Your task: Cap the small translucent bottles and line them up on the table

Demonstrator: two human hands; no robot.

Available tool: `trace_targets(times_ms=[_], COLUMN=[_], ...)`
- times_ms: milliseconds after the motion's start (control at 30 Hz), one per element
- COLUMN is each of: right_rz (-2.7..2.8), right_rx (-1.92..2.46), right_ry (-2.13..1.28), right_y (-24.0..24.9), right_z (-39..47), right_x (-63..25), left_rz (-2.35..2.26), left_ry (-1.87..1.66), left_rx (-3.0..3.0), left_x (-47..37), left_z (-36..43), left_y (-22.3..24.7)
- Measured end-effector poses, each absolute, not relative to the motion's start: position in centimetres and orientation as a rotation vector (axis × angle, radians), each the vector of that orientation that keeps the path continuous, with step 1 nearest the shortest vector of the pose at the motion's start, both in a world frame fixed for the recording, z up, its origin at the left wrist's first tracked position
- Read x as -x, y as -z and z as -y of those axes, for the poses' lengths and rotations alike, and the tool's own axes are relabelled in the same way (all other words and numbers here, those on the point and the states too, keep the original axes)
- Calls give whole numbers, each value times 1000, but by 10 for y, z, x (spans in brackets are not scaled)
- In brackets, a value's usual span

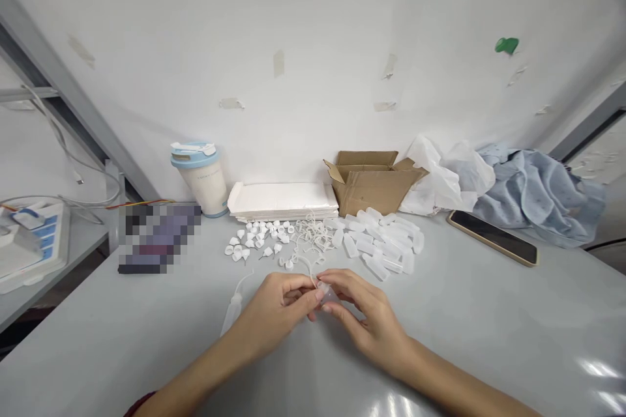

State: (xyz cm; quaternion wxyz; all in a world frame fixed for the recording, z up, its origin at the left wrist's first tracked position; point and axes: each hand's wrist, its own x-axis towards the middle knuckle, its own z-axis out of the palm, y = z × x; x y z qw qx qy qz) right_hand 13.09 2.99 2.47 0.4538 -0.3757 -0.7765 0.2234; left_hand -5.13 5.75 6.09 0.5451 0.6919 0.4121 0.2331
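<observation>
Grey table (pixel 464 339): both hands near centre. Right hand (pixel 374 319) pinching small translucent bottle (pixel 330 294) between thumb and fingers; left hand (pixel 276 309) at its neck, thumb and fingers closed on white cord (pixel 311 272). Bottle pile (pixel 386 241) at one o'clock from hands; white caps (pixel 259 234) at eleven.
</observation>
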Motion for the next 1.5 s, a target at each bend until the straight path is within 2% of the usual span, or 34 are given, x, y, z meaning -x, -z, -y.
trace_targets(times_ms=[300, 467, 567, 700, 900, 1000, 1133, 1300, 1500], right_rz=[1886, 1642, 1475, 1329, 1237, 1220, 1282, 1375, 1401], right_rx=[1067, 1248, 1233, 1170, 1128, 1086, 1080, 1158, 1187], right_ry=[-709, -1011, -1228, -1355, -1431, -1472, -1487, -1436, -1396], right_y=[-29, -30, -31, -31, -29, -28, -26, -27, -26], right_z=[-29, -30, -31, -31, -31, -32, -31, -28, -32], right_x=[-132, -129, -127, -126, -126, -126, -127, -128, -128], left_rz=[-1077, -1271, -1135, -857, -858, -856, -873, -961, -1119], left_ry=[-543, -655, -781, -893, -975, -932, -818, -621, -574], left_rx=[-1964, -2345, -2544, -2829, -3093, -3108, -2852, -2686, -2683], left_x=[53, 55, 53, 47, 41, 40, 48, 93, 141], left_z=[-58, -56, -50, -41, -38, -39, -45, -53, -51], left_y=[-65, -53, -51, -54, -48, -48, -58, -73, -56])
